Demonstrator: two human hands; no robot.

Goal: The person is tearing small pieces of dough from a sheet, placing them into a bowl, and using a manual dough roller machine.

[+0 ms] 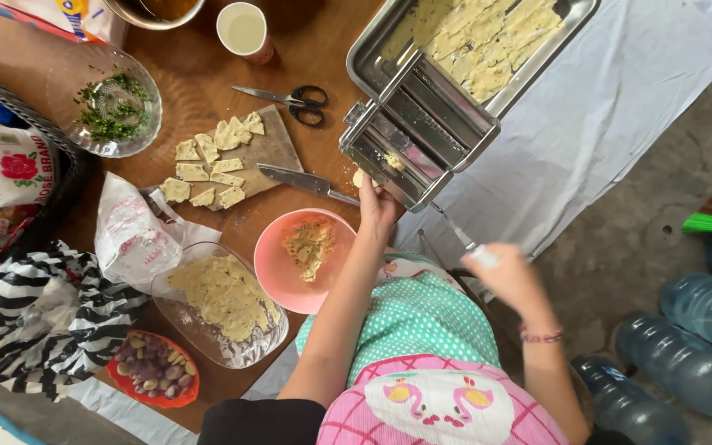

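Left hand (377,206) outstretched, fingertips pinching dough piece (359,178) at pasta roller (418,140), right hand (508,276) blurred, clasping crank handle (465,239)

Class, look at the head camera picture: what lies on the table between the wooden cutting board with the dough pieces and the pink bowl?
In the head view, a knife lies between the cutting board and the pink bowl, blade on the board's edge, handle toward the left hand at the pasta roller.

Round wooden table on bare concrete, daylight all over

The wooden table (199,74) wears a white cloth (611,91) along its right edge; the grey concrete floor (653,239) looks scuffed and dusty.
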